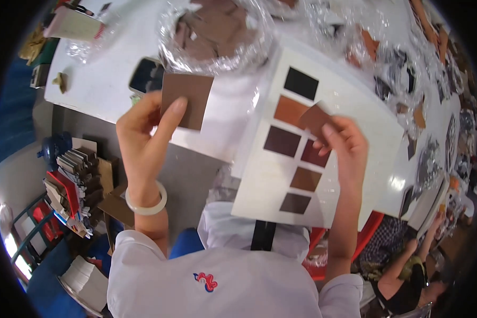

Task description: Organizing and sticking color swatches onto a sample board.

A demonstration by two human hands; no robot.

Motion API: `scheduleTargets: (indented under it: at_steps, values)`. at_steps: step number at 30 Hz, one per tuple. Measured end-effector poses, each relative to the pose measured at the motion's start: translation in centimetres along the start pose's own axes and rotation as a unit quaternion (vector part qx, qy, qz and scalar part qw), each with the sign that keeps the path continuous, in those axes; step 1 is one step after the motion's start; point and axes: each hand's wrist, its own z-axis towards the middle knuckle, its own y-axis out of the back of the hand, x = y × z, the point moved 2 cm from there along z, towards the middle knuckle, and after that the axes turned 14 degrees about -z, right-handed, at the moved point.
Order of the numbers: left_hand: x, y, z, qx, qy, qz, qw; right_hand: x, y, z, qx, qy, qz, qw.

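Observation:
My left hand [143, 138] pinches a brown square swatch [195, 95] between thumb and fingers, held up over the table's near edge. Whether it is one piece or a thin stack I cannot tell. In my right hand [351, 140] is a smaller-looking, reddish-brown swatch [314, 118], tilted over a white sample card [259, 186]. The card carries two columns of black, orange-brown, dark and brown squares, and the right hand partly covers some of them. Beyond my hands, a clear plastic bag [169, 55] holds many loose brown swatches [217, 32].
A dark phone [147, 75] lies on the white table [100, 69] behind my left hand. More plastic bags [365, 42] of swatches spread along the right. Stacked boards and folders [79, 169] stand at the lower left. Another person [408, 275] sits at the lower right.

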Motion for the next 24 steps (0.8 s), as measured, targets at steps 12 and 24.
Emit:
scheduleTargets:
  at_steps: [12,24]
  values:
    - [4.4,0.3,-11.0,0.182,0.239,-0.004,0.954,-3.9,-4.9,-8.0,0.057,-0.115,-0.024,0.991]
    - [3.7,-1.6,-11.7,0.236,0.225,0.056,0.944,-3.9,-5.8,-7.7,0.045,-0.117,-0.086,0.988]
